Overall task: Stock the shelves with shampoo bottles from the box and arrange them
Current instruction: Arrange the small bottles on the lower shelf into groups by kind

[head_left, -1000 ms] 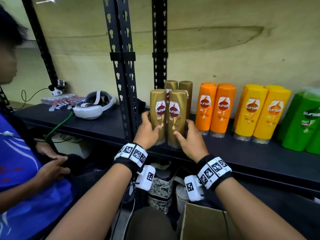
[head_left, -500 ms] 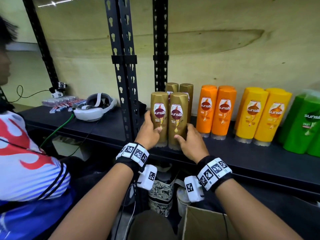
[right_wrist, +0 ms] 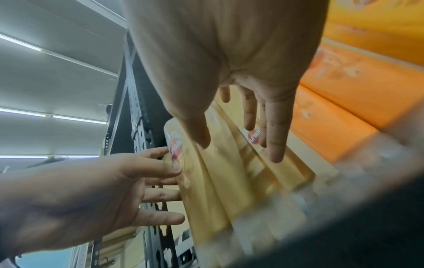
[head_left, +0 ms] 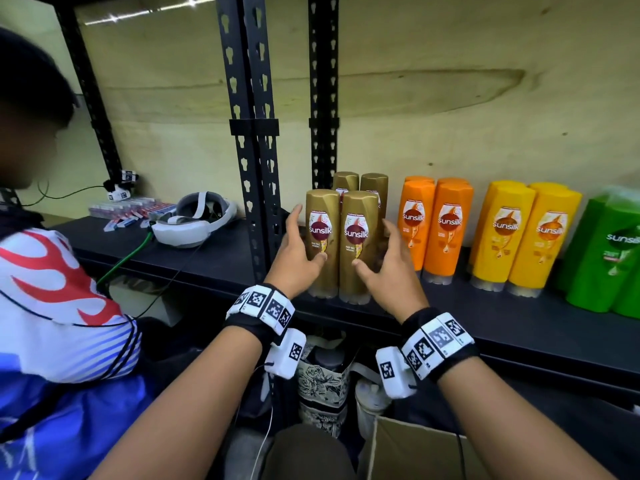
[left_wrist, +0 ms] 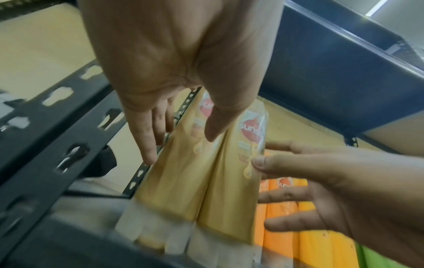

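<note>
Two gold shampoo bottles [head_left: 322,244] [head_left: 358,247] stand upright side by side at the front of the black shelf [head_left: 485,306], with two more gold bottles [head_left: 375,183] behind them. My left hand [head_left: 301,244] flanks the left front bottle, fingers straight, its thumb lying against the bottle's face. On the other side, my right hand [head_left: 375,247] is spread beside the right front bottle. In the left wrist view the left hand [left_wrist: 179,137] lies along the gold pair [left_wrist: 183,181]. The right wrist view shows my right hand [right_wrist: 241,145] with loose fingers. The cardboard box [head_left: 415,452] sits below.
Orange bottles [head_left: 436,226], yellow bottles [head_left: 523,237] and green bottles [head_left: 609,258] line the shelf to the right. Black slotted uprights [head_left: 252,168] stand just left of the gold bottles. A white headset [head_left: 194,226] lies further left. Another person [head_left: 52,306] sits at the left.
Both hands have let go of the two front gold bottles, and their fingers are now straightened beside them. The bottles stay standing in place. The person at the left has shifted.
</note>
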